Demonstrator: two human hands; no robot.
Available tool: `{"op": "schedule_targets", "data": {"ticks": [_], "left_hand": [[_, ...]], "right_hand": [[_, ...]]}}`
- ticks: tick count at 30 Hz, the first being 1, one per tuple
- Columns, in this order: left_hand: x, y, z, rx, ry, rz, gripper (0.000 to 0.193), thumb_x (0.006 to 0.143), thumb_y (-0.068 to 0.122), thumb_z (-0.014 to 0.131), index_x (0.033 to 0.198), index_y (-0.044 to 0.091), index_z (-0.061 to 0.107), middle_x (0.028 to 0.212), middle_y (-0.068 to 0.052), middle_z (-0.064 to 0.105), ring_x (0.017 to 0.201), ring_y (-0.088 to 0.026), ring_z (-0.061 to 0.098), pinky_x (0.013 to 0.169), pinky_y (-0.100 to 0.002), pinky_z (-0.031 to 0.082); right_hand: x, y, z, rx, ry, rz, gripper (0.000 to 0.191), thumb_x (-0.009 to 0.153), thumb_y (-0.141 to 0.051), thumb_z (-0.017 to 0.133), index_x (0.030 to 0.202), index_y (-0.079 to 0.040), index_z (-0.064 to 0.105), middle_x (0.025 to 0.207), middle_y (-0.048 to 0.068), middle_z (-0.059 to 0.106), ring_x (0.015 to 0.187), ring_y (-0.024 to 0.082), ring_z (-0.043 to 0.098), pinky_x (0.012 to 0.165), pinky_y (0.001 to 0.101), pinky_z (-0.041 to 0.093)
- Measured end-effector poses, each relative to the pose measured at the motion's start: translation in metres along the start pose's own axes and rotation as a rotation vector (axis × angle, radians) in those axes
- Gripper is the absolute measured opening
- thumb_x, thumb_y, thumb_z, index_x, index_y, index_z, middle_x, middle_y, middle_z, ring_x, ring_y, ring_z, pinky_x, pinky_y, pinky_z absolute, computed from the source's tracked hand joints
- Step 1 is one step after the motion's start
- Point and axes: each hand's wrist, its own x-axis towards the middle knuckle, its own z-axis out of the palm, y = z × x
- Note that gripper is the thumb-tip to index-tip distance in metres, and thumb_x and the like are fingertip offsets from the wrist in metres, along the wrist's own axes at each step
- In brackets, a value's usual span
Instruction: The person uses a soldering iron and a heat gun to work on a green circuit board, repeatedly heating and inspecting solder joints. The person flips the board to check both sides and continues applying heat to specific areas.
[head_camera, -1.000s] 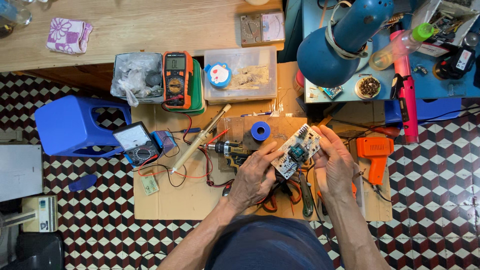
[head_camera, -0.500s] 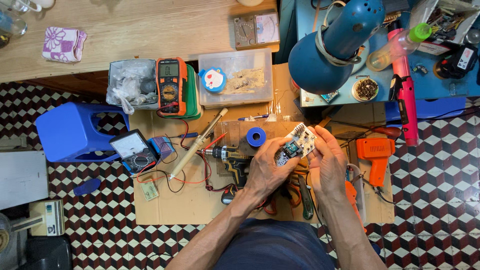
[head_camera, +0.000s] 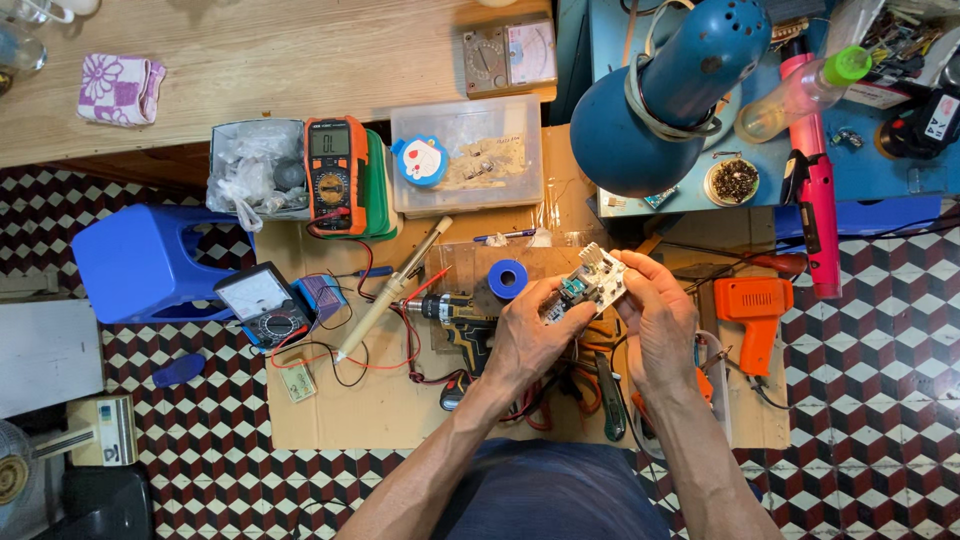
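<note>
Head view: both hands meet just above a sheet of cardboard (head_camera: 340, 410) laid on the checkered floor. The left hand (head_camera: 528, 343) and the right hand (head_camera: 660, 325) hold a small white circuit board (head_camera: 588, 285) between them, tilted up toward the camera. The left grip pinches the board's lower left edge with thumb and fingertips; the right grip is closed on its right edge, fingers curled behind it. The parts on the board are too small to tell apart, though a ribbed metal piece seems to stand at its top corner.

Just left of the board lies a blue roll of tape (head_camera: 507, 279), and below that a cordless drill (head_camera: 462, 318) among red and black leads. A long soldering iron (head_camera: 392, 290) lies slantwise further left, near an analogue meter (head_camera: 262, 304). An orange digital multimeter (head_camera: 335, 175) and a clear plastic box (head_camera: 468, 155) sit at the cardboard's far edge. A blue desk lamp (head_camera: 655, 95) hangs over the right side, and an orange tool (head_camera: 755, 310) lies just right of the right hand.

To inspect the board well, holding it by the edges only seems wise, keeping fingers off the solder side and turning it toward the lamp's light.
</note>
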Motion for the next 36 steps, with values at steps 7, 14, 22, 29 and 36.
{"op": "schedule_targets", "data": {"ticks": [7,14,22,29,36], "left_hand": [[-0.011,0.004,0.005,0.236,0.176,0.309,0.044,0.085,0.023,0.077,0.123,0.003,0.065,0.117,-0.015,0.067,0.104,-0.029,0.069,0.09,-0.039,0.058],[-0.018,0.003,0.001,0.326,0.198,0.382,0.045,0.083,0.02,0.078,0.122,0.002,0.065,0.121,-0.017,0.065,0.11,-0.032,0.067,0.094,-0.042,0.057],[-0.024,-0.002,0.003,0.325,0.135,0.356,0.048,0.084,0.021,0.077,0.125,0.001,0.064,0.12,-0.017,0.065,0.107,-0.029,0.067,0.094,-0.04,0.057],[-0.028,-0.004,0.001,0.302,0.127,0.333,0.046,0.084,0.022,0.076,0.124,0.002,0.065,0.121,-0.016,0.065,0.112,-0.03,0.066,0.095,-0.04,0.057],[-0.028,-0.006,-0.008,0.24,0.114,0.318,0.047,0.084,0.018,0.077,0.127,0.005,0.063,0.125,-0.014,0.065,0.113,-0.029,0.066,0.098,-0.041,0.055]], "right_hand": [[0.002,0.005,-0.004,-0.069,-0.045,0.002,0.028,0.099,-0.01,0.062,0.124,0.004,0.063,0.113,0.011,0.069,0.099,0.013,0.068,0.092,0.0278,0.057],[-0.002,0.008,-0.006,-0.208,-0.071,-0.027,0.031,0.098,-0.013,0.066,0.124,0.002,0.064,0.11,0.008,0.071,0.096,0.01,0.068,0.088,0.0246,0.057],[-0.015,0.006,0.002,-0.483,0.011,-0.182,0.026,0.098,-0.02,0.068,0.115,-0.001,0.072,0.099,0.005,0.074,0.085,0.009,0.07,0.077,0.0224,0.06],[-0.02,0.006,0.005,-0.647,0.08,-0.195,0.025,0.1,-0.021,0.067,0.114,-0.002,0.075,0.095,0.004,0.075,0.082,0.009,0.068,0.073,0.023,0.055],[-0.011,0.01,-0.005,-0.256,-0.03,-0.105,0.034,0.105,-0.021,0.059,0.127,0.003,0.065,0.103,0.008,0.071,0.088,0.01,0.068,0.079,0.0245,0.058]]}}
